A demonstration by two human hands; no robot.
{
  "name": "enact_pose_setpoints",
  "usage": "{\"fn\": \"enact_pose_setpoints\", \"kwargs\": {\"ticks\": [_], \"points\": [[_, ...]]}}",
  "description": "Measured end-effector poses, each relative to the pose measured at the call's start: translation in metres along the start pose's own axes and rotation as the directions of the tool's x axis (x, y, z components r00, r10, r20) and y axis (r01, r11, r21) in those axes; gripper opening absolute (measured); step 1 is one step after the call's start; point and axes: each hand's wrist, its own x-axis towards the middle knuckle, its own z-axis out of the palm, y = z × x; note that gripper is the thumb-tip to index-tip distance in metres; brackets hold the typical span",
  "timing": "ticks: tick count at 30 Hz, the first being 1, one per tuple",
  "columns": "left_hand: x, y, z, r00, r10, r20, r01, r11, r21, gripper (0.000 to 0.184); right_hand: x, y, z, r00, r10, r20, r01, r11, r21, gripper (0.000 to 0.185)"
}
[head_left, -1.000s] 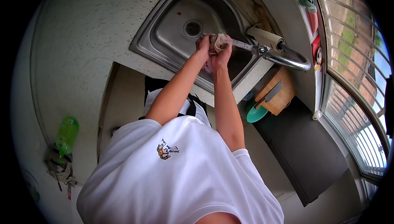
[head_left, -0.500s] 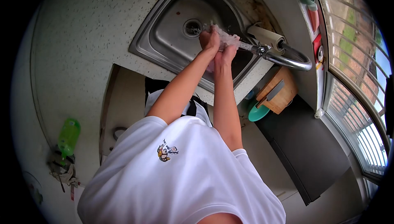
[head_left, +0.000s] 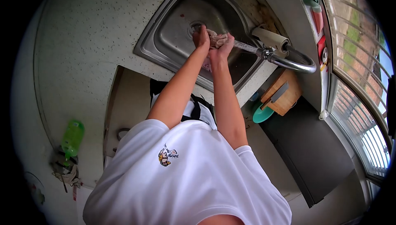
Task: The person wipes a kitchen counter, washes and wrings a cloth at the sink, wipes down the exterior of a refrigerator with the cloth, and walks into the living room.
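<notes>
Over the sink [head_left: 171, 35], our left hand [head_left: 201, 38] and right hand [head_left: 223, 50] grasp a crumpled cloth-like bundle [head_left: 216, 40] under running water [head_left: 245, 47].

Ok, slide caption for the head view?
Left hand and right hand hold a crumpled bundle under the running tap, over the sink.

This is a kitchen: 1 metal sink [head_left: 175, 29] with a tap [head_left: 291, 63], plus a chopping board [head_left: 292, 100] and knife [head_left: 281, 91] nearby.
</notes>
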Motion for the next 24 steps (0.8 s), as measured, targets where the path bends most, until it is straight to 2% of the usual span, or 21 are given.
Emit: {"fn": "enact_pose_setpoints", "kwargs": {"ticks": [2,3,4,6,7,8,10,11,12,13,14,15,16,17,19,20,22,23,24], "points": [[0.009,-0.013,-0.001,0.926,-0.322,0.198,0.305,0.946,0.111,0.068,-0.004,0.0,-0.002,0.986,-0.169,0.002,0.169,0.985,-0.021,0.021],[-0.042,0.055,-0.028,0.738,-0.483,0.47,0.445,0.873,0.199,0.069,-0.021,-0.006,0.008,0.987,-0.163,-0.016,0.162,0.986,-0.035,0.024],[-0.04,0.056,-0.033,0.735,-0.484,0.475,0.442,0.873,0.205,0.069,-0.027,-0.009,0.005,0.985,-0.17,-0.019,0.17,0.985,-0.031,0.024],[-0.035,0.054,-0.041,0.437,-0.557,0.706,0.553,0.786,0.278,0.065,-0.029,-0.019,-0.007,0.98,-0.167,0.109,0.176,0.982,-0.072,0.025],[-0.037,0.052,-0.039,0.431,-0.559,0.708,0.552,0.784,0.283,0.065,-0.009,-0.021,-0.038,0.978,-0.041,0.205,0.053,0.997,-0.052,0.034],[-0.037,0.051,-0.037,0.458,-0.505,0.731,0.545,0.809,0.218,0.057,0.003,-0.023,-0.059,0.978,-0.047,0.203,0.058,0.997,-0.051,0.034],[-0.034,0.042,-0.033,0.514,-0.395,0.762,0.529,0.845,0.081,0.042,0.002,-0.028,-0.068,0.947,-0.128,0.295,0.219,0.929,-0.3,0.041],[-0.031,0.039,-0.031,0.576,-0.33,0.748,0.528,0.849,-0.032,0.028,0.001,-0.028,-0.073,0.945,-0.134,0.299,0.226,0.927,-0.298,0.041],[-0.03,0.037,-0.027,0.572,-0.32,0.755,0.521,0.853,-0.033,0.028,-0.017,-0.029,-0.06,0.98,-0.102,0.171,0.152,0.94,-0.307,0.042],[-0.032,0.033,-0.023,0.663,-0.229,0.713,0.478,0.863,-0.166,0.029,-0.03,-0.032,-0.049,0.997,-0.068,0.036,0.076,0.949,-0.306,0.044],[-0.034,0.028,-0.018,0.726,-0.169,0.667,0.468,0.832,-0.297,0.038,-0.013,-0.031,-0.072,0.979,0.064,0.193,-0.021,0.976,-0.215,0.042],[-0.045,0.036,-0.016,0.781,-0.108,0.615,0.442,0.791,-0.423,0.048,-0.026,-0.037,-0.058,0.963,0.159,0.216,-0.129,0.981,-0.146,0.041],[-0.051,0.045,-0.017,0.778,-0.102,0.62,0.44,0.793,-0.421,0.048,-0.039,-0.04,-0.044,0.935,0.252,0.248,-0.24,0.968,-0.079,0.039],[-0.057,0.053,-0.021,0.772,-0.043,0.634,0.447,0.746,-0.494,0.054,-0.037,-0.037,-0.043,0.936,0.247,0.25,-0.236,0.969,-0.074,0.039],[-0.056,0.057,-0.029,0.733,0.039,0.679,0.485,0.67,-0.563,0.069,-0.026,-0.029,-0.044,0.979,0.127,0.158,-0.136,0.989,0.049,0.038],[-0.053,0.061,-0.034,0.733,0.043,0.679,0.481,0.674,-0.561,0.069,-0.022,-0.028,-0.044,0.979,0.126,0.162,-0.136,0.989,0.055,0.038],[-0.047,0.066,-0.044,0.696,0.076,0.714,0.437,0.745,-0.505,0.069,-0.019,-0.027,-0.043,0.991,0.008,0.132,0.0,0.998,-0.059,0.035],[-0.044,0.067,-0.05,0.673,0.104,0.732,0.422,0.759,-0.496,0.066,-0.016,-0.026,-0.041,0.991,0.008,0.135,-0.001,0.998,-0.056,0.035],[-0.044,0.071,-0.056,0.673,0.107,0.732,0.418,0.761,-0.496,0.066,-0.013,-0.026,-0.037,0.976,-0.049,0.213,0.064,0.996,-0.063,0.035]]}}
